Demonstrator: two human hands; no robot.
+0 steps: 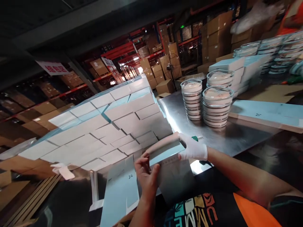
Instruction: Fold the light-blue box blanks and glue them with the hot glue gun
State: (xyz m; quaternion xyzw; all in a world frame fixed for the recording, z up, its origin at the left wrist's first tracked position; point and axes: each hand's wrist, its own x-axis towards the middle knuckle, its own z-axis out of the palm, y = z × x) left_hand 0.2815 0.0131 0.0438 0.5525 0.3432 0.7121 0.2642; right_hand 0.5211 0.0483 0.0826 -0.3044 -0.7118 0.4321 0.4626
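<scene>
Both hands — left hand [146,171], right hand [193,149] — on pale-blue carton [165,149]

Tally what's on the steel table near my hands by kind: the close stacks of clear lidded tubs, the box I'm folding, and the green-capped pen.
Near stacks of clear lidded tubs: 3
Pale blue box being folded, held by the bare left hand and the gloved right hand: 1
Green-capped pen: 1
Total: 5

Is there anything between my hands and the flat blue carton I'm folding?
Nothing visible. Both hands are already on the flat blue carton: the left hand pinches its near edge, and the gloved right hand grips its far end. The stacks of round lidded containers stand apart, farther back on the metal table.
</scene>
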